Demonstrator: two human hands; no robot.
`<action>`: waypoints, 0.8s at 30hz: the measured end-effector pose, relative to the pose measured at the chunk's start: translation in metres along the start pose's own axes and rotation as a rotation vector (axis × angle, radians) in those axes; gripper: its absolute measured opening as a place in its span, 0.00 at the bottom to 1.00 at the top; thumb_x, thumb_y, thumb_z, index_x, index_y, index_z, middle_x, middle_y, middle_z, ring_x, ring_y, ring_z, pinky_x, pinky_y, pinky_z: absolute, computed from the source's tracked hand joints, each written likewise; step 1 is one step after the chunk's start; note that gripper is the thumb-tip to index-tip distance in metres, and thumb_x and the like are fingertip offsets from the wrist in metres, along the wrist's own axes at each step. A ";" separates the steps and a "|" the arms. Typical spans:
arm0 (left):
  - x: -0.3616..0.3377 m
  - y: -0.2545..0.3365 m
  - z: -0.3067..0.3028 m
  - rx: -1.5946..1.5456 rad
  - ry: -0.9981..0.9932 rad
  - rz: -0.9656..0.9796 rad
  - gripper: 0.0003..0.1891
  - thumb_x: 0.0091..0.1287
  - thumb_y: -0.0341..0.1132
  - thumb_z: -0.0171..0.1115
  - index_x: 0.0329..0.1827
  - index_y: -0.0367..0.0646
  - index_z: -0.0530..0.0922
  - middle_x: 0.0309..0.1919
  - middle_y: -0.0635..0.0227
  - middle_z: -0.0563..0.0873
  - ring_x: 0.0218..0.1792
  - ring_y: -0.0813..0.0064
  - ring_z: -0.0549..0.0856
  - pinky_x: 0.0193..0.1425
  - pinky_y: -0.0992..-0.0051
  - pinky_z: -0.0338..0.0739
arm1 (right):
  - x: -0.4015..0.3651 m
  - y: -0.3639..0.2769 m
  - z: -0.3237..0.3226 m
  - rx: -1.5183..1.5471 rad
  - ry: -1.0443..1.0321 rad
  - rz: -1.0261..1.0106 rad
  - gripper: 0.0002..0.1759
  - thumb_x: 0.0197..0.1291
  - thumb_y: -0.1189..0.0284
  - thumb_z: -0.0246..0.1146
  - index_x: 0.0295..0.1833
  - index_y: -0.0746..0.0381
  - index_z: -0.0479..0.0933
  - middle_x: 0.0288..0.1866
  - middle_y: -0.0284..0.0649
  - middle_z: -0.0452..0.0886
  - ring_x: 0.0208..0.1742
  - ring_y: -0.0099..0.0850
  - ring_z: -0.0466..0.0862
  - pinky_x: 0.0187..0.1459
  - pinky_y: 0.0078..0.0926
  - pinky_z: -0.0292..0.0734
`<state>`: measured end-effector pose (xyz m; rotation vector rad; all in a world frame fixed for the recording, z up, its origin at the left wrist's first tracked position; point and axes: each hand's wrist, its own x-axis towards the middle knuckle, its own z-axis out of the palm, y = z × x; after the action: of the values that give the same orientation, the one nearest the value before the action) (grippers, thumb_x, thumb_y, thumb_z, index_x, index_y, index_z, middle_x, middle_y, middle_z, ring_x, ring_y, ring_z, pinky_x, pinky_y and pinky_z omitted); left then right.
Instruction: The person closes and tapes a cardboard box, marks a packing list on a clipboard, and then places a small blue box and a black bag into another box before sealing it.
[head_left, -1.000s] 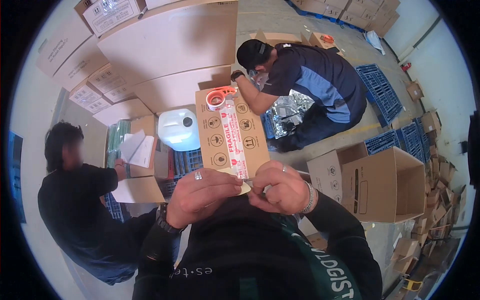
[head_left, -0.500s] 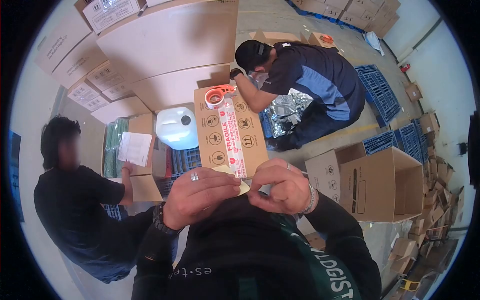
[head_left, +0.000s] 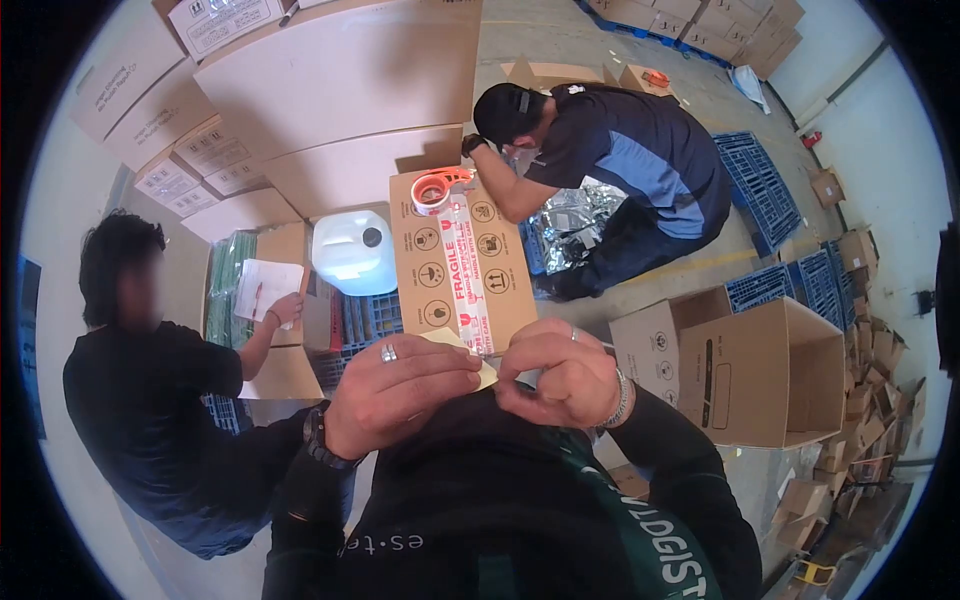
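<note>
A small pale yellow piece of paper is held in front of my chest. My left hand, with a ring and a dark wristwatch, is closed around it, fingers on top. My right hand, wearing a ring and a bracelet, pinches at the paper's right edge; its fingertips are partly hidden. Just beyond both hands lies a taped cardboard box printed with handling icons. Red and white FRAGILE tape runs along its top. An orange tape dispenser rests at its far end.
A white jerrycan stands left of the box on a blue pallet. At left, one person holds papers over an open carton; another bends over silver foil. An open carton stands at right, with tall boxes behind.
The person at left has shifted their hand and the papers slightly; a pen now shows on the papers. My hands and the yellow paper stay nearly still.
</note>
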<state>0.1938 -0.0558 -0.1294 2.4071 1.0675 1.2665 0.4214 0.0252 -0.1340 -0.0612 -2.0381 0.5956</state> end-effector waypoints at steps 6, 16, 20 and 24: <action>-0.002 0.000 0.000 -0.001 0.004 -0.004 0.15 0.57 0.22 0.72 0.48 0.43 0.87 0.47 0.64 0.92 0.49 0.65 0.91 0.50 0.68 0.86 | -0.002 0.000 0.000 0.000 -0.015 -0.001 0.23 0.48 0.86 0.76 0.33 0.58 0.66 0.40 0.41 0.84 0.37 0.39 0.85 0.39 0.32 0.83; -0.005 0.001 0.001 -0.008 0.015 -0.004 0.17 0.56 0.21 0.72 0.49 0.43 0.86 0.47 0.64 0.92 0.48 0.64 0.91 0.50 0.67 0.86 | -0.003 -0.001 0.003 -0.012 -0.022 -0.017 0.22 0.47 0.84 0.76 0.31 0.57 0.67 0.39 0.39 0.84 0.37 0.38 0.86 0.39 0.33 0.83; -0.008 0.006 0.003 -0.077 0.003 -0.062 0.16 0.60 0.23 0.72 0.52 0.40 0.86 0.49 0.61 0.91 0.48 0.60 0.91 0.51 0.66 0.86 | -0.004 -0.002 0.002 -0.044 -0.028 -0.002 0.22 0.48 0.84 0.77 0.30 0.57 0.66 0.39 0.39 0.84 0.37 0.37 0.86 0.38 0.33 0.83; -0.014 -0.001 0.008 -0.527 0.057 -0.210 0.14 0.65 0.29 0.73 0.53 0.38 0.86 0.48 0.55 0.91 0.49 0.62 0.91 0.56 0.67 0.85 | -0.007 -0.001 0.005 -0.116 -0.009 0.005 0.24 0.47 0.84 0.78 0.28 0.57 0.66 0.36 0.39 0.85 0.35 0.37 0.86 0.38 0.33 0.82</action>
<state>0.1942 -0.0631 -0.1433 1.8308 0.8392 1.3441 0.4217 0.0204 -0.1414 -0.1328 -2.0809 0.4812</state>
